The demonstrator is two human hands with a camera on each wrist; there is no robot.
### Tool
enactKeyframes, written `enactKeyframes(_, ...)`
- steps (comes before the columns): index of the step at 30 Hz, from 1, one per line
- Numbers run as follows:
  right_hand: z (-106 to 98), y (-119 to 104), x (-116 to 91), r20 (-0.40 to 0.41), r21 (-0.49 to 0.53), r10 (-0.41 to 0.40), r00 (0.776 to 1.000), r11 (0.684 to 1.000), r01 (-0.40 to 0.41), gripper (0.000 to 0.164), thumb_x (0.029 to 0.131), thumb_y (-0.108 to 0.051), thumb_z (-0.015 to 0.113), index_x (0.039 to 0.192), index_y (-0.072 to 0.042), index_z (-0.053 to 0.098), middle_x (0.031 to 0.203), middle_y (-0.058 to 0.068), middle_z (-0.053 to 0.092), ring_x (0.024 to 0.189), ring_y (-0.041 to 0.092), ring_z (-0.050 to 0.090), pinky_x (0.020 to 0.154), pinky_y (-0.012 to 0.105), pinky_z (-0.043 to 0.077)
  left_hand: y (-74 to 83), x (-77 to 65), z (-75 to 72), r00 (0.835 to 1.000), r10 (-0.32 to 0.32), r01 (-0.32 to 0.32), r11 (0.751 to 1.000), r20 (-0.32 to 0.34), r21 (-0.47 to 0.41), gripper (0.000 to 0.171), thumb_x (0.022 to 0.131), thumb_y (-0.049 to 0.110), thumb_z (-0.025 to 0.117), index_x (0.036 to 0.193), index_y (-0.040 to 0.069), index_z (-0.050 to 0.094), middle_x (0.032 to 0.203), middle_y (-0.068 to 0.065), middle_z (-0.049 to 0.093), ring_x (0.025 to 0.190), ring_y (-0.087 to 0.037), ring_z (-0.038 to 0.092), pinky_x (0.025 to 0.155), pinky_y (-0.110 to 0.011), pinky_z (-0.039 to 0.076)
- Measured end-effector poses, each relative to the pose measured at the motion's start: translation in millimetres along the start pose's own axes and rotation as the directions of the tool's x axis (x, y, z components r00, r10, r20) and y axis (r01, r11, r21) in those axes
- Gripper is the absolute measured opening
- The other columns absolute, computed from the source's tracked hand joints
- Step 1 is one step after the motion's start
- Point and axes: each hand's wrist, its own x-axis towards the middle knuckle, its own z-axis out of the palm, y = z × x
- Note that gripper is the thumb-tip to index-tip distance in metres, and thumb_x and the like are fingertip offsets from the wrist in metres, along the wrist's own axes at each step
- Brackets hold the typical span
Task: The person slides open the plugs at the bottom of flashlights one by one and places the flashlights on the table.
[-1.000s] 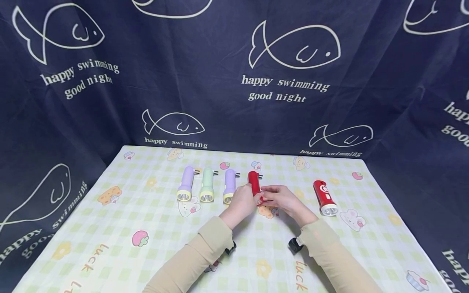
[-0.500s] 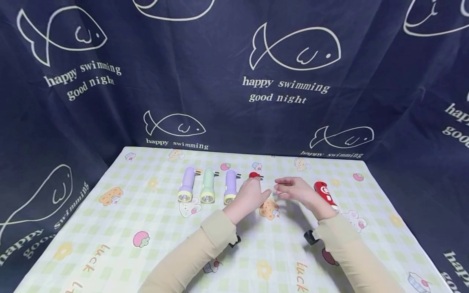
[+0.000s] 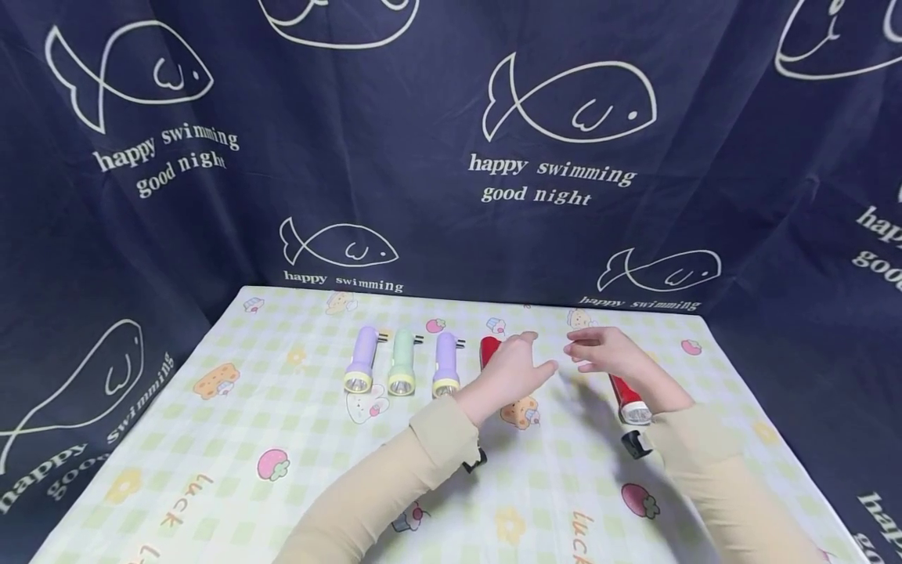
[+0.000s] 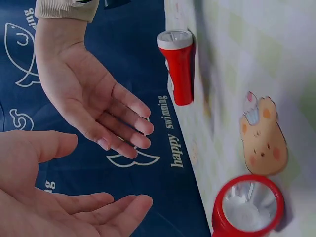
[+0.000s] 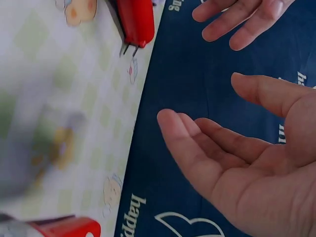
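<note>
My left hand [image 3: 513, 372] hovers in front of a red flashlight [image 3: 489, 349], covering most of it in the head view. In the left wrist view that flashlight's red-rimmed lens [image 4: 251, 205] shows at the bottom, apart from the hand. The right wrist view shows two metal prongs on its red body [image 5: 136, 22]. To the right, my right hand [image 3: 611, 356] is raised with loosely bent fingers, holding nothing. It partly covers a second red flashlight [image 3: 625, 398], which has a white rim [image 4: 174, 44]. Both palms face each other across a gap.
Left of the red flashlight, a purple flashlight [image 3: 446, 362], a green one [image 3: 402, 360] and another purple one [image 3: 363, 356] lie in a row, lenses toward me. The checked tablecloth [image 3: 338, 470] ends at a dark blue curtain [image 3: 437, 243] behind.
The left hand has let go of the red flashlight and moved up and right. My right hand has also moved right, toward the second red flashlight. The flashlights stay in place.
</note>
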Motion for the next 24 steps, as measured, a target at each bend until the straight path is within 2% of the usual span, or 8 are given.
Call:
enactKeyframes(6,-9,5,-5,-0.066,-0.174,-0.009,0.998,0.985,-0.002,0.053,0.091,-0.022,0.061,0.129,0.012,0.048,0.119,0.030,0.059,0.092,0.025,0.066,0.072,0.035,0.058,4.7,8.0,11.2,1.000,0.000,0.002,0.996,0.023,-0.086,0.060,0.089,0.043,0.060,0.136,0.008,0.049,0.124,-0.006,0.062,0.115,-0.016,0.057,0.095,-0.026,0.048)
enactKeyframes(13,-19,22,-8,-0.181,-0.433,-0.049,0.982,0.901,-0.035,0.050,0.087,-0.026,0.064,0.119,0.012,0.056,0.104,0.025,0.067,0.087,0.030,0.066,0.073,0.038,0.052,6.4,14.4,29.7,0.999,-0.016,0.023,0.974,0.033,-0.226,0.056,0.088,0.042,0.061,0.133,0.010,0.052,0.126,-0.003,0.061,0.109,-0.013,0.061,0.087,-0.022,0.051)
enactKeyframes(18,-25,38,-11,-0.213,-0.444,-0.006,0.977,0.891,-0.091,0.051,0.087,-0.026,0.063,0.118,0.014,0.055,0.106,0.029,0.065,0.094,0.038,0.062,0.076,0.044,0.052,5.2,15.6,47.6,0.999,-0.034,0.043,0.956,0.037,-0.291,0.054,0.088,0.040,0.062,0.132,0.010,0.054,0.124,-0.001,0.062,0.106,-0.012,0.062,0.084,-0.021,0.051)
enactKeyframes(24,-29,54,-14,-0.237,-0.430,0.045,0.971,0.891,-0.147,0.052,0.089,-0.027,0.061,0.120,0.014,0.054,0.113,0.032,0.060,0.105,0.045,0.057,0.085,0.052,0.048,5.4,17.4,63.4,0.997,-0.052,0.071,0.933,0.063,-0.354,0.053,0.088,0.038,0.063,0.131,0.011,0.054,0.126,-0.001,0.061,0.105,-0.012,0.062,0.084,-0.021,0.051)
